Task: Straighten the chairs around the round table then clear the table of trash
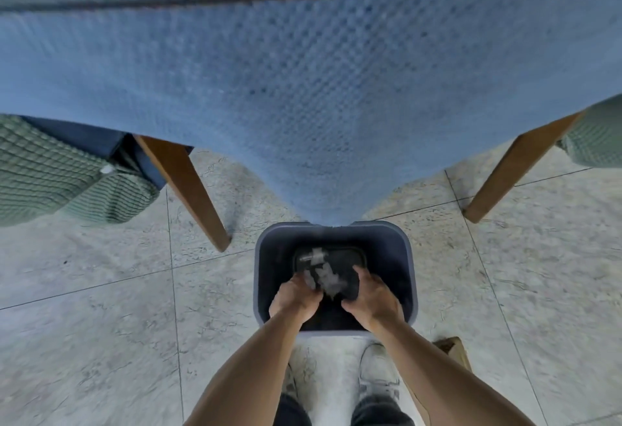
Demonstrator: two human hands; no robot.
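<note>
Looked straight down at a grey waste bin (pixel 336 277) on a pale marbled tile floor (pixel 101 307), just in front of two white sneakers (pixel 378 375). Held both hands together over the open mouth of the bin. Left hand (pixel 295 297) curled, fingers bent inward round blurred whitish scraps of trash (pixel 324 277); grip itself smeared by motion, so could not tell exactly how the fingers closed. Right hand (pixel 372 299) likewise curled, thumb and fingers bent on a dark crumpled piece beside the same scraps. Saw more pale scraps lower down, over a dark rectangular tray-like shape (pixel 350 257) at the bottom of the bin; whether falling or lying there, could not tell. Bare forearms reached in from the lower edge.

Above the bin hung a blue textured tablecloth (pixel 303 105), its lowest drape touching or just overlapping the far rim. Stood a brown wooden leg (pixel 188 190) to the left of the bin and another (pixel 515 169) to the right, both slanting outward. Showed green checked chair cushions at the left edge (pixel 60 176) and right edge (pixel 595 136), tucked partly under the cloth. Lay a brown cardboard-coloured piece (pixel 454 350) on the floor, near the right shoe.
</note>
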